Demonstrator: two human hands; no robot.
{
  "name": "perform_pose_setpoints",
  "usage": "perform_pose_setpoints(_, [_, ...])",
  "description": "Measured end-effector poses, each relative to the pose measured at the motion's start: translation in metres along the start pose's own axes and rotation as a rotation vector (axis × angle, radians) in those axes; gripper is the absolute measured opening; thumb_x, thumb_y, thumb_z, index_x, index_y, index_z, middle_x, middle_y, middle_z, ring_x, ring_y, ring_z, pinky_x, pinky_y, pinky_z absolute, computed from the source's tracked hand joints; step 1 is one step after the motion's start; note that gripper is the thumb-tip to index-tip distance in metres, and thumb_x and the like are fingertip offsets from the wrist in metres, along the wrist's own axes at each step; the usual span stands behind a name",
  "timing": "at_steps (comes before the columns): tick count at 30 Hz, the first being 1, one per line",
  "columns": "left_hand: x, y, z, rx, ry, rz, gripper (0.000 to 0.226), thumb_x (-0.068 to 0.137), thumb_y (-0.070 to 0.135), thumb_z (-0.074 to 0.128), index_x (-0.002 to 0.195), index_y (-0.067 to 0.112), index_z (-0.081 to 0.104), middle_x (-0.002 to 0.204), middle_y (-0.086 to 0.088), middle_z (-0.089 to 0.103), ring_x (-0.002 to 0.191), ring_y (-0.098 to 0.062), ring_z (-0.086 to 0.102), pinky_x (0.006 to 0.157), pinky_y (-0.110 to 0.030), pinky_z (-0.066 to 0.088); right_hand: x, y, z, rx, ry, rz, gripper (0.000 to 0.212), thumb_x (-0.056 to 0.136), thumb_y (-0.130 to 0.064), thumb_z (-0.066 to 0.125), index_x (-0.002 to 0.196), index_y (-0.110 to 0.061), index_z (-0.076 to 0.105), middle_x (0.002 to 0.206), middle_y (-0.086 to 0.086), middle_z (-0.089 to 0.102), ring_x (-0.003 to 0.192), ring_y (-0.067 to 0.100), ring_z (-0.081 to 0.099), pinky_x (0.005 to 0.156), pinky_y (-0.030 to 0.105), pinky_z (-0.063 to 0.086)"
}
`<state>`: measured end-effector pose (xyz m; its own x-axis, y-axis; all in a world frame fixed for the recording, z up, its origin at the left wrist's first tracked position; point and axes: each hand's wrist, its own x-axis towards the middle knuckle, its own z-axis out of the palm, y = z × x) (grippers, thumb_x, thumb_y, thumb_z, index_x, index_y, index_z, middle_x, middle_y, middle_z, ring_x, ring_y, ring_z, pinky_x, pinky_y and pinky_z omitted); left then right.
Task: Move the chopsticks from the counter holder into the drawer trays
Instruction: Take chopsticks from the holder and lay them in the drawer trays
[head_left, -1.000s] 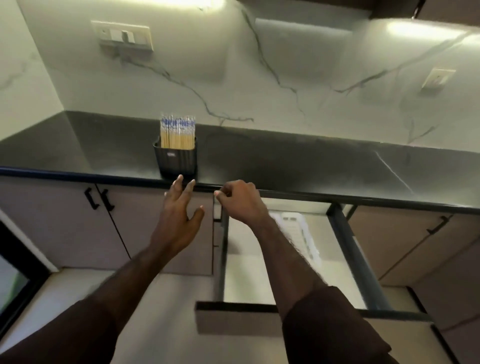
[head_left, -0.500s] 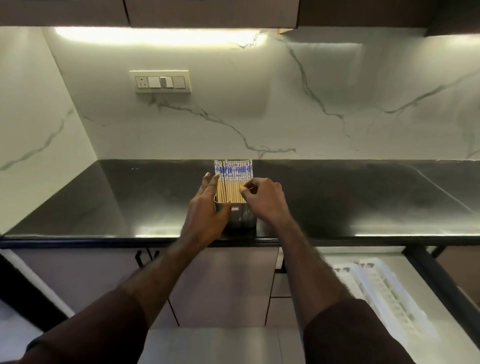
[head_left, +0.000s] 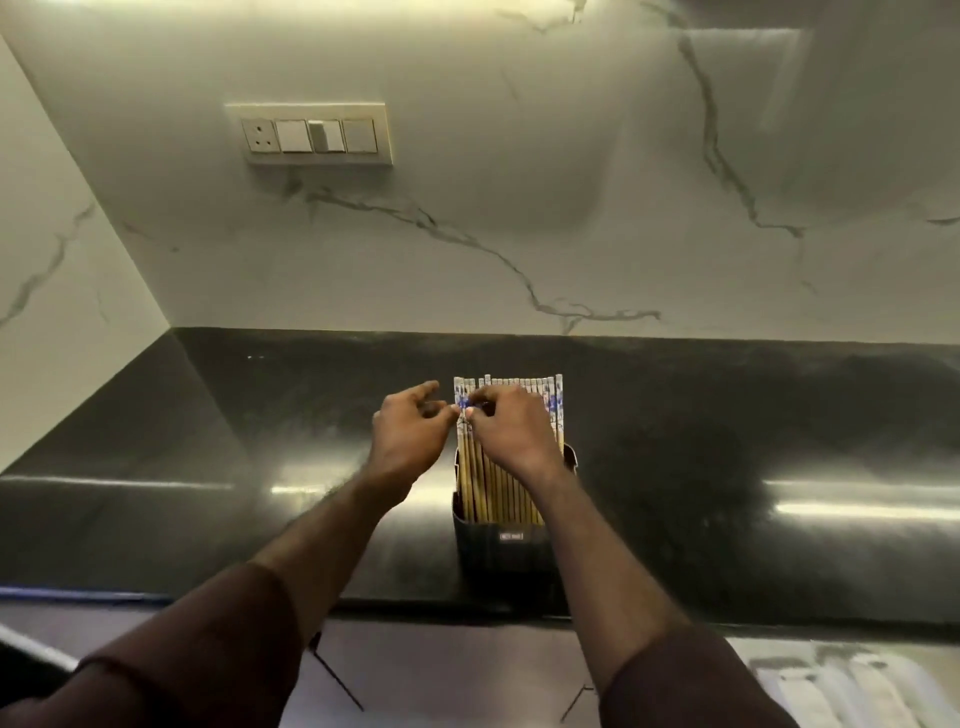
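The bamboo chopsticks with blue-and-white patterned tops (head_left: 506, 395) stand upright, packed side by side in a row, inside a black rectangular plastic holder (head_left: 501, 540) just below the middle of the frame. The holder sits on a glossy black stone counter (head_left: 208, 441), close to its front edge, and carries a small label on its front wall.

The right hand (head_left: 511, 434) lies over the upper part of the row, back of the hand toward the camera, fingers curled down onto the patterned tops near the left end of the bundle; its fingertips appear to pinch one or more chopsticks there, though which ones is hidden by the knuckles. The left hand (head_left: 410, 434) is just beside the bundle's left edge, fingers loosely bent, thumb and forefinger brought together at the outermost chopstick tops and touching or nearly touching the right hand's fingertips. Whether it actually grips a stick cannot be told.

Both forearms rise from the lower edge of the frame and converge on the holder, each in a dark brown sleeve (head_left: 197, 654) pushed to mid-forearm.

Behind the counter stands a white marble-veined wall (head_left: 571, 208) bearing a cream switch-and-socket plate (head_left: 310, 134) at upper left. At lower right, a white slotted plastic tray (head_left: 841, 686) shows blurred below the counter edge.
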<state>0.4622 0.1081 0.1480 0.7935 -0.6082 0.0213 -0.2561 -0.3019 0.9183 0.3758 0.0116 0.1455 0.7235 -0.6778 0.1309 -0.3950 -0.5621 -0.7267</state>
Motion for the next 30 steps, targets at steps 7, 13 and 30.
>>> perform_pose_setpoints(7, [0.04,-0.024,0.013,-0.218,-0.072,-0.145,0.026,0.088,0.014,0.067,0.113,0.013,0.068,0.109,-0.005,0.073,0.102,-0.02,0.067,0.086,-0.033,0.055,0.015,0.015,0.022,-0.016,0.019,0.007,0.025,0.094,-0.016,0.06,0.118,-0.015,0.066,0.106,0.004,0.072,0.083,0.009,0.066,0.067,0.014,0.052])
perform_pose_setpoints(13, [0.048,-0.025,0.02,-0.361,-0.106,-0.121,0.011,0.086,0.004,0.067,0.091,0.009,0.076,0.083,-0.008,0.076,0.08,-0.022,0.073,0.074,-0.034,0.059,0.009,0.014,0.03,-0.012,0.12,-0.014,0.021,0.094,-0.015,0.059,0.113,-0.013,0.067,0.096,0.004,0.074,0.081,0.011,0.068,0.07,0.018,0.056])
perform_pose_setpoints(30, [0.04,0.061,-0.036,-0.461,-0.116,0.195,0.021,0.08,0.012,0.07,0.101,0.008,0.07,0.095,-0.01,0.074,0.087,-0.021,0.072,0.074,-0.027,0.059,-0.005,0.002,-0.009,0.566,-0.177,0.047,0.018,0.088,-0.017,0.068,0.105,-0.011,0.071,0.098,0.005,0.075,0.089,0.017,0.072,0.084,0.033,0.057])
